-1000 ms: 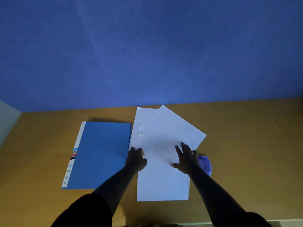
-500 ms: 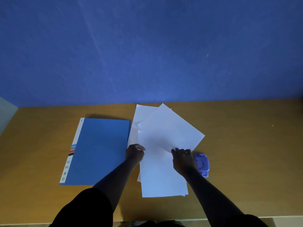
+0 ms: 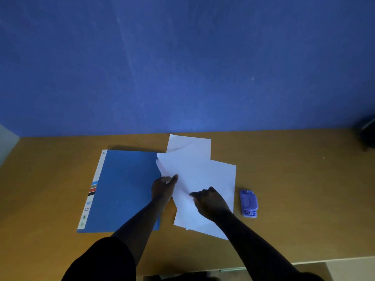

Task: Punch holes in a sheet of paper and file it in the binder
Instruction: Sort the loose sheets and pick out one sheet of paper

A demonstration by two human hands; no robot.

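Note:
Several white sheets of paper [image 3: 197, 171] lie fanned on the wooden table [image 3: 294, 179]. My left hand [image 3: 163, 186] pinches the left edge of the top sheet, which is lifted and overlaps the binder's right edge. My right hand [image 3: 211, 202] grips the same sheet at its lower middle. A closed blue binder [image 3: 123, 189] lies flat to the left of the papers. A small purple hole punch [image 3: 248, 202] stands on the table to the right of the papers, apart from both hands.
A blue wall [image 3: 182, 67] rises behind the table. The table's front edge [image 3: 304, 262] runs at the bottom right. A dark object [image 3: 368, 134] sits at the far right edge.
Both hands closed on the top sheet and turned it counter-clockwise toward the binder. The fanned papers shifted, and the hole punch now stands fully uncovered.

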